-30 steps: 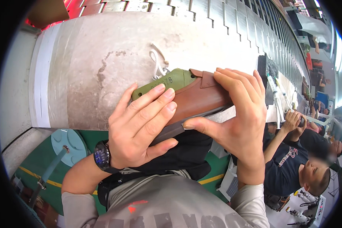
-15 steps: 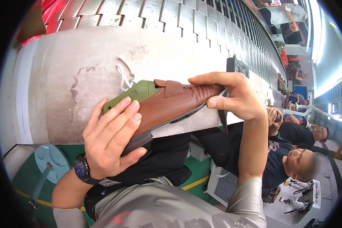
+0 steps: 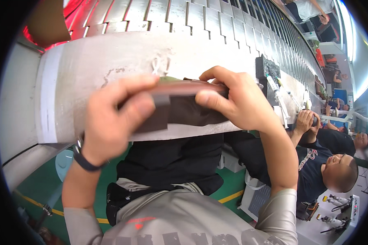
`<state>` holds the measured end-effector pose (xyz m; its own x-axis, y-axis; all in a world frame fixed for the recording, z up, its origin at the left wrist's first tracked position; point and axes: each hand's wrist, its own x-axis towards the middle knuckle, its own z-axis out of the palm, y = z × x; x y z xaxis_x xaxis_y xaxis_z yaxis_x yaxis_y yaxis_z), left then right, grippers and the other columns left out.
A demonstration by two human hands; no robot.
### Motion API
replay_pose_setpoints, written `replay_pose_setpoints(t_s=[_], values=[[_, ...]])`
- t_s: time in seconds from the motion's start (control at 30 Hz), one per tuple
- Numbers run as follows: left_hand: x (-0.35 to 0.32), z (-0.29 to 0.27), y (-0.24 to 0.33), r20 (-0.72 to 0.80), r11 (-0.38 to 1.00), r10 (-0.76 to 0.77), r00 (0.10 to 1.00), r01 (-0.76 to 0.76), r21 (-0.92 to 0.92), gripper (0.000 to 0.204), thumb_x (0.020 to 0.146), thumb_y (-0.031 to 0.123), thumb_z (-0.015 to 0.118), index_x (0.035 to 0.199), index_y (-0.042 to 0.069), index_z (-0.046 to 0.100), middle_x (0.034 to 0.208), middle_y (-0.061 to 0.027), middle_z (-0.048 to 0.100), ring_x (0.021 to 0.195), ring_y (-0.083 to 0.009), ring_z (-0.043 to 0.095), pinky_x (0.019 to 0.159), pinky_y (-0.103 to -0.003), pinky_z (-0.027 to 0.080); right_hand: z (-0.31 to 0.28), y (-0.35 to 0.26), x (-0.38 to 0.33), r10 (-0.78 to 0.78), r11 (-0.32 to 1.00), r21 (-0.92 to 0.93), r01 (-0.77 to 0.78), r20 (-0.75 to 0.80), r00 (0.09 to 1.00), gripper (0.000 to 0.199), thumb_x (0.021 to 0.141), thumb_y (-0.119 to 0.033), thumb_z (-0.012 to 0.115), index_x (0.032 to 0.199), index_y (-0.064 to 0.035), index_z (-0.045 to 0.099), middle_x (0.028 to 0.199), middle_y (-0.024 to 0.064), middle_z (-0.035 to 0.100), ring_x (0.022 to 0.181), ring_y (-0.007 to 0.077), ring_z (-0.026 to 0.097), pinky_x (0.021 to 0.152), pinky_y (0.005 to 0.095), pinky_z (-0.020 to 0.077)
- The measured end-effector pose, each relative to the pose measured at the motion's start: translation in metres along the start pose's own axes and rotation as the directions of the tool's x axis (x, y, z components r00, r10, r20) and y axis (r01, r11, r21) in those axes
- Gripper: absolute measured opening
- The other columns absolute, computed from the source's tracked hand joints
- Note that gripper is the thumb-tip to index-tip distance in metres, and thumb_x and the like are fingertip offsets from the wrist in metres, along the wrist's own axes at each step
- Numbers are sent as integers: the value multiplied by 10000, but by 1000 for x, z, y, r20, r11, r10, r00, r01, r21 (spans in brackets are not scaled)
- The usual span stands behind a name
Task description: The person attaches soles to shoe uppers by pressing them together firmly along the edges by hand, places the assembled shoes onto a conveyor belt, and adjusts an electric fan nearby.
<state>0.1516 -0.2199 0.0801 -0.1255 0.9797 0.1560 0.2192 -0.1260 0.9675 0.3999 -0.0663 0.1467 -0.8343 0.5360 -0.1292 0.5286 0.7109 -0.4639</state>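
Observation:
A brown leather shoe point(image 3: 183, 87) is held over the pale bench, turned so that its dark sole point(image 3: 192, 111) faces me. A sliver of the green shoe last point(image 3: 169, 79) shows above its far edge, with a white cord loop point(image 3: 156, 64) beyond. My left hand point(image 3: 112, 112), blurred by motion, is closed around the heel end, thumb on the near side. Around the toe end curls my right hand point(image 3: 241, 98), its thumb along the sole's edge and its fingers over the far side. Most of the brown upper is hidden from view.
Beyond the pale bench point(image 3: 81, 61) runs a metal slat conveyor point(image 3: 171, 18). A dark block point(image 3: 267, 67) and a white syringe point(image 3: 279, 98) lie right of my right hand. Close on the right, a co-worker point(image 3: 310, 167) holds a dark item. A light-blue stool point(image 3: 63, 163) stands lower left.
The shoe has rolled over, from showing its brown side and green last to showing its dark sole. My left hand has shifted from lying flat on its side to gripping the heel.

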Motion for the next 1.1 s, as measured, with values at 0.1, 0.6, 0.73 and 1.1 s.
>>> replay_pose_setpoints(t_s=[0.1,0.6,0.73,1.1], values=[[56,-18,-15,-14,946,-56,998,49,-321,607,1181,457,394,1332,-48,695,1305,-144,746,1178,-210,698,1068,-382,527,22,2,-2,270,885,393,-249,0,963,506,1080,-452,626,1070,40,739,873,201,741,835,246,721,781,387,560],[111,79,-28,-129,985,-75,989,94,145,599,1065,420,519,706,-29,687,696,-288,643,675,-454,662,672,-513,511,35,21,-14,464,367,893,-262,69,883,547,1039,-374,704,1361,62,628,1117,131,746,1024,199,727,859,341,606],[111,79,-31,-125,981,-115,986,132,142,584,1053,422,528,700,-12,695,694,-273,654,683,-450,671,673,-519,520,25,18,9,339,486,828,-280,117,934,552,968,-324,789,1334,59,634,1069,100,740,932,161,707,832,324,610],[109,80,-37,-169,991,22,985,0,131,574,1061,389,571,702,-53,640,581,-219,542,523,-302,526,559,-460,417,20,21,16,356,447,826,-343,188,916,580,927,-241,818,1351,81,588,1034,82,722,892,121,679,808,300,596]])
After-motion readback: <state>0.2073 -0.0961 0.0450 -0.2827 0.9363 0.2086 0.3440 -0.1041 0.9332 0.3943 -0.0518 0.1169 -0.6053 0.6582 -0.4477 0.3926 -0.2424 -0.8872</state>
